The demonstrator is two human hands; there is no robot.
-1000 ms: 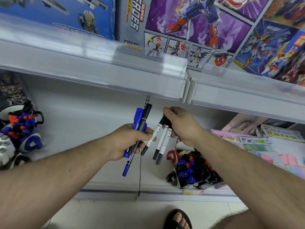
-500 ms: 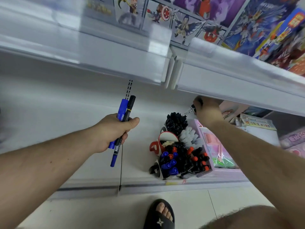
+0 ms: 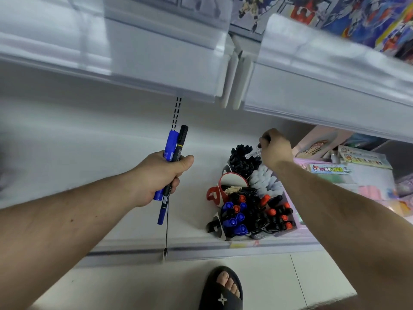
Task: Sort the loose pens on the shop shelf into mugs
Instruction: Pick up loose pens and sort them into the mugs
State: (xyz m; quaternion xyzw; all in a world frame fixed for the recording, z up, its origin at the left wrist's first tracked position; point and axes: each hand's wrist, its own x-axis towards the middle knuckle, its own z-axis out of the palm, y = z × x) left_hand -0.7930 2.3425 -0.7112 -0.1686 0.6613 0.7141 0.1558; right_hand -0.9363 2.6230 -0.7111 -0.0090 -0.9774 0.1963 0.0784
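The right hand (image 3: 276, 148) pinches white pens (image 3: 252, 155) just over the far black-pen mug (image 3: 243, 161), barrels lying nearly level and pointing left. The left hand (image 3: 159, 175) grips a blue pen (image 3: 170, 144) and a black pen (image 3: 181, 139) upright, well left of the mugs, so the right is nearer.

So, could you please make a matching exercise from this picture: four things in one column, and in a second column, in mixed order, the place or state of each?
Things
1. blue marker
2. red-handled mug
3. mug of black-capped pens
4. black sandal

Places or states
A. on the floor, in front of the shelf
B. gripped in the left hand, next to a thin black pen
C. at the back of the cluster, under the right hand
D. on the shelf, between the black-capped pens and the front mug of mixed blue, red and black caps

Pairs: 1-B, 2-D, 3-C, 4-A
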